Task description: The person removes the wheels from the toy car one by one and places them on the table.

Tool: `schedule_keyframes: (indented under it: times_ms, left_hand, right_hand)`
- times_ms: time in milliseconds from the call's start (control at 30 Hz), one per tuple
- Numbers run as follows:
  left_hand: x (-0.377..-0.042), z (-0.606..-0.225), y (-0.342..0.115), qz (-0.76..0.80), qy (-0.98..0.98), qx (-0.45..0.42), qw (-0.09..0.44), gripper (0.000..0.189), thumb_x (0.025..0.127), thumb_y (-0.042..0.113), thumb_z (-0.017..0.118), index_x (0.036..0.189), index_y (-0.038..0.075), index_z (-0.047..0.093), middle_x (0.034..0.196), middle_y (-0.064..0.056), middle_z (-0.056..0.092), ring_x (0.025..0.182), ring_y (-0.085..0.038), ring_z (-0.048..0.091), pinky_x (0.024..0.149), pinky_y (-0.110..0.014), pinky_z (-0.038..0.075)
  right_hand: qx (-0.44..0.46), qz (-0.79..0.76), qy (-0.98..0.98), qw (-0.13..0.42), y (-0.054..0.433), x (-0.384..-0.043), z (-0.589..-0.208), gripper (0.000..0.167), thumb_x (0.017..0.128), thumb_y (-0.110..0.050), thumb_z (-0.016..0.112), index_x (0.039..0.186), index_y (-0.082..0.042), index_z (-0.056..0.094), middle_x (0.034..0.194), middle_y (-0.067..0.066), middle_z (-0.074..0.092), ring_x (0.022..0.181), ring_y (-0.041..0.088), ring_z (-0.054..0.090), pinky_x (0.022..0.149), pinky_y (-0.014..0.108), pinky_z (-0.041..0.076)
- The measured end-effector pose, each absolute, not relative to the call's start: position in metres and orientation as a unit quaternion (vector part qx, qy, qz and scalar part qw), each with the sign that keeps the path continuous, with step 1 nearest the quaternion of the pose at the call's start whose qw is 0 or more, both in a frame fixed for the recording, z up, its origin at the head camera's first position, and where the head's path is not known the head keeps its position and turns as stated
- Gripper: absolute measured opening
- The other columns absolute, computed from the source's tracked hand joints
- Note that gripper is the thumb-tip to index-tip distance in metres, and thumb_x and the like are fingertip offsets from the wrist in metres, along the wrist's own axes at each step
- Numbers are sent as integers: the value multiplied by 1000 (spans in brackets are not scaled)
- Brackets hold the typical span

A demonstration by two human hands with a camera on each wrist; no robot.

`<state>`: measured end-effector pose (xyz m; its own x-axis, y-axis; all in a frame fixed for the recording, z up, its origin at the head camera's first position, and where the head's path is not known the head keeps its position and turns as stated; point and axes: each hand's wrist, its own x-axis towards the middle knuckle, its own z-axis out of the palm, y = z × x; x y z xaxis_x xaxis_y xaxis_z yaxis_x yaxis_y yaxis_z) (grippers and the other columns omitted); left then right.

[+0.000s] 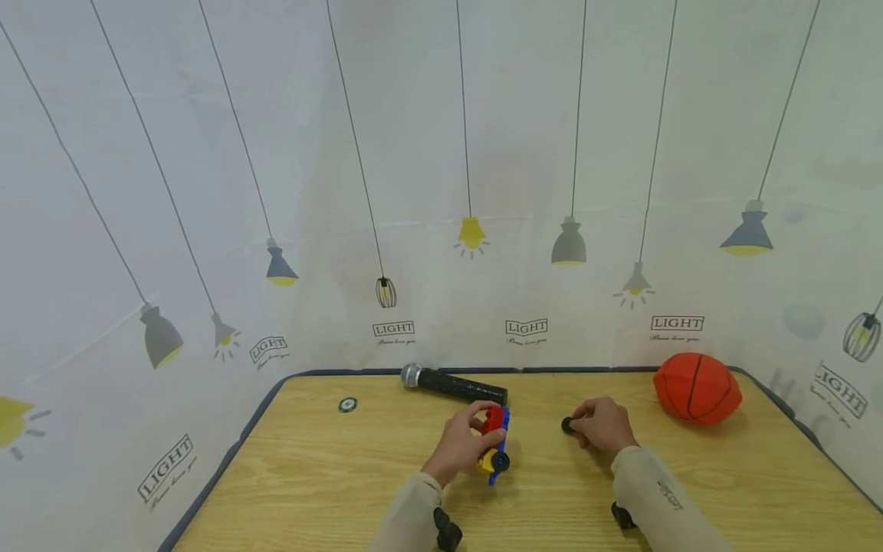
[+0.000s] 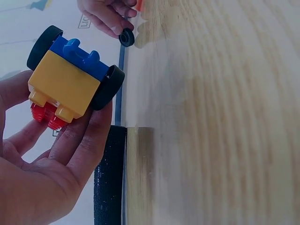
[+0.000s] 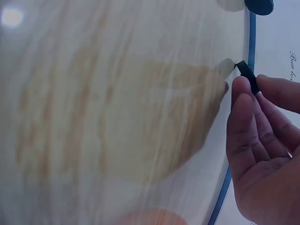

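Note:
In the head view my left hand [image 1: 457,443] grips a toy car [image 1: 493,420] built of red, yellow and blue blocks, held over the wooden table. The left wrist view shows its yellow block [image 2: 65,79] and blue base, with a black wheel [image 2: 108,87] on either side at this end. Fingers and thumb are curled round the car, hiding part of it. To its right, my right hand [image 1: 607,425] pinches a loose black wheel [image 1: 568,425] between thumb and fingertips. Seen edge-on in the right wrist view, that wheel [image 3: 248,76] is close over the tabletop.
A black microphone [image 1: 455,385] with a silver head lies behind my left hand. Farther left is a small round disc [image 1: 348,405]. A red ball [image 1: 697,389] with pointed ends sits at the back right. Lamp-printed white sheeting [image 1: 441,299] stands around the table.

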<state>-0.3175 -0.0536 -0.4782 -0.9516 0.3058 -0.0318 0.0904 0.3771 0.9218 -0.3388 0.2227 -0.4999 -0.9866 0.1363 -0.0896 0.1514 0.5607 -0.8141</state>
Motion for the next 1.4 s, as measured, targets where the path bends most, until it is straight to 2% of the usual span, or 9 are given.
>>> schedule_keyframes:
  times_ms: [767, 1067, 1400]
  left_hand:
    - [-318, -481, -54, 543, 826, 118, 98, 47, 92, 28, 73, 136, 26, 58, 103, -10, 62, 78, -16, 63, 69, -28, 58]
    - [-319, -482, -54, 549, 821, 116, 101, 47, 92, 27, 73, 137, 23, 58, 100, -9, 63, 77, -18, 65, 65, -26, 56]
    - [-320, -483, -54, 554, 817, 120, 102, 50, 93, 27, 73, 139, 21, 56, 99, -9, 63, 77, -20, 66, 64, -25, 55]
  right_hand:
    - [99, -464, 880, 15, 227, -337, -500, 15, 90, -8, 68, 99, 4, 70, 68, 9, 69, 58, 16, 63, 53, 27, 54]
    - [101, -466, 879, 8, 226, -336, -501, 13, 89, -8, 68, 96, 3, 71, 68, 8, 68, 58, 16, 63, 53, 28, 54]
    - [103, -461, 881, 14, 227, -338, -501, 17, 90, -9, 68, 100, 4, 71, 70, 8, 68, 60, 17, 62, 55, 27, 54]
